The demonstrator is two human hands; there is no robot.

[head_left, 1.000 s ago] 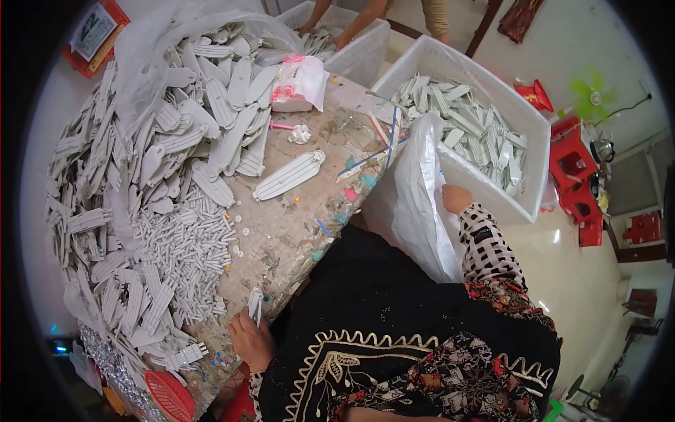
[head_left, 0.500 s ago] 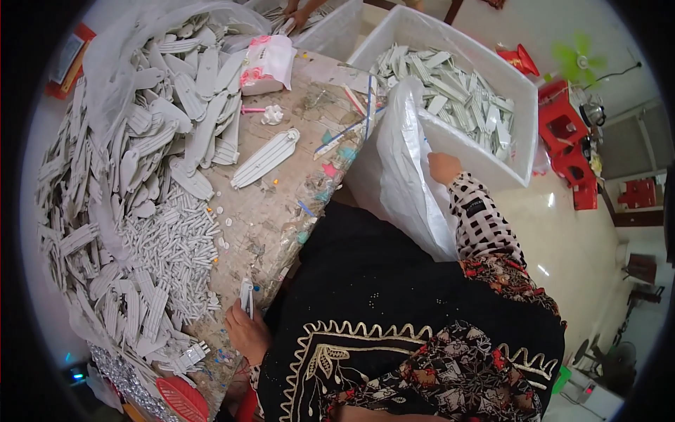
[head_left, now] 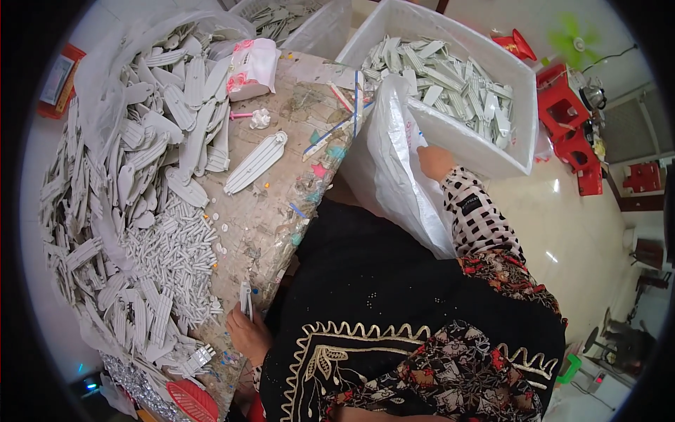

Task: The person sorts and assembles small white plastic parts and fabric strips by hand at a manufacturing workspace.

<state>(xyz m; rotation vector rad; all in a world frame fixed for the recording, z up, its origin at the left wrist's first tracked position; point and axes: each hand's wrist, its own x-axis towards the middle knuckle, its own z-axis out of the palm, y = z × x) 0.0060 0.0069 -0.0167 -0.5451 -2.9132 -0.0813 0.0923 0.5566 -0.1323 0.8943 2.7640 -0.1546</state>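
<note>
My left hand [head_left: 247, 333] is closed around a small pale grey plastic piece [head_left: 245, 298] at the table's near edge. The piece points up out of my fingers, and its lower end is hidden by them. On the right, my right hand [head_left: 437, 163] is curled at the upper edge of a white plastic sack [head_left: 399, 169], with the fingertips partly hidden. A long ribbed grey plastic part [head_left: 256, 163] lies alone on the worn table [head_left: 299, 91]. Beside it, many similar parts [head_left: 184, 105] are heaped on the left, with a pile of small grey pegs [head_left: 172, 257] nearer to me.
A large white bin [head_left: 524, 133] full of ribbed grey parts stands beyond the sack. Another bin [head_left: 327, 32] is at the top. A tissue pack [head_left: 252, 69] and a pink stick with a white flower [head_left: 259, 118] sit on the table. A red basket [head_left: 191, 399] is at lower left; red stools [head_left: 562, 105] stand far right.
The view has shifted slightly. Another person's hands, seen before over the far bin at the top, are out of sight now. Both my hands keep nearly the same places.
</note>
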